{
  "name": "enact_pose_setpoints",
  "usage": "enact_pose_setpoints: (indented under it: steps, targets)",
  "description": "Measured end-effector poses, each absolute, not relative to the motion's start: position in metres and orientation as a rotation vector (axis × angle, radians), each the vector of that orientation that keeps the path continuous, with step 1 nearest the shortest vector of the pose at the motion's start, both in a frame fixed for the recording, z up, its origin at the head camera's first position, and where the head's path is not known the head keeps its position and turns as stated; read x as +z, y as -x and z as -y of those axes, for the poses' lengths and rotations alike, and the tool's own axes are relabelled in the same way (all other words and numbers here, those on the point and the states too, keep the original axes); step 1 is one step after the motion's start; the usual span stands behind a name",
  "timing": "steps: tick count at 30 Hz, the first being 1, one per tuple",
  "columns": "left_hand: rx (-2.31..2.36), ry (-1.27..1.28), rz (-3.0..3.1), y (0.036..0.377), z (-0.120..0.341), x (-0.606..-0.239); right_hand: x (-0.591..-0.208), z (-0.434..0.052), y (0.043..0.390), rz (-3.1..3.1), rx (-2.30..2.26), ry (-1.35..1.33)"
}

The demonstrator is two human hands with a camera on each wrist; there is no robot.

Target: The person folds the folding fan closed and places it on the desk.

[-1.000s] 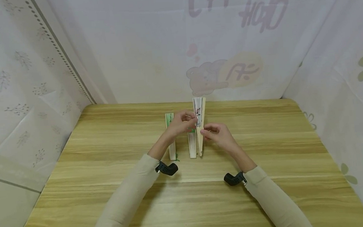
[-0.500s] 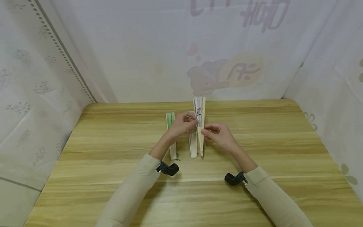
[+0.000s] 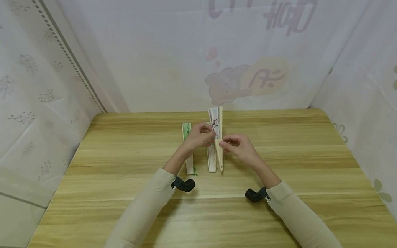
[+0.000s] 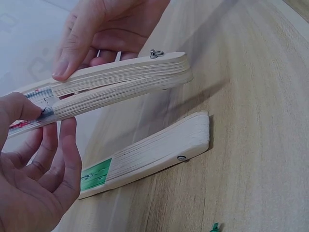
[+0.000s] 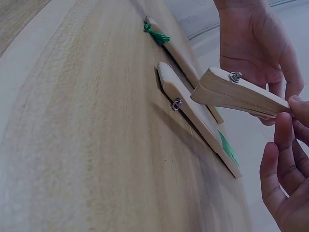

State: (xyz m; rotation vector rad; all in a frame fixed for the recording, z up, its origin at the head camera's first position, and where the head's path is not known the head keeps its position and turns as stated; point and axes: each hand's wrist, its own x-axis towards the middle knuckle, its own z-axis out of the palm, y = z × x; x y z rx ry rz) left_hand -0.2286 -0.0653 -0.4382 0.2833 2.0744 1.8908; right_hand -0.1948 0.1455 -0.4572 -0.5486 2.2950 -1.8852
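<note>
Both hands hold a folding fan [image 3: 216, 122] with pale wooden ribs and a white leaf printed in red and dark marks. It is nearly folded, its ribs parted into two stacks in the left wrist view. My left hand [image 3: 199, 135] pinches the leaf part between thumb and fingers. Lower down, my right hand [image 3: 239, 148] grips the ribs from the other side. The rivet end [image 4: 155, 54] with its small metal ring points toward me, raised over the table. Just left of it lies a folded green-leaf fan [image 4: 154, 150], partly hidden by my left hand in the head view.
A second folded green fan [image 3: 186, 130] lies farther left, roughly parallel, with a green tassel [image 5: 157, 36] at its near end. Everything rests on a wood-grain table [image 3: 205, 227]. Printed cloth curtains [image 3: 152, 58] enclose its back and sides.
The held fan's upper end has swung slightly left, and the fan leans a little differently. Both hands stay in nearly the same place, and the two fans on the table have not moved.
</note>
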Motion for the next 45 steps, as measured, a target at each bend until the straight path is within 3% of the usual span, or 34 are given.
enact_pose_setpoints:
  steps: [29, 45]
  targets:
    - [1.876, -0.217, -2.036, 0.223, 0.061, -0.434, -0.452, -0.141, 0.197, -2.379, -1.803, 0.555]
    - [1.794, -0.388, -2.032, 0.218, 0.064, -0.440, -0.459, -0.149, 0.203, -2.254, -1.926, 0.254]
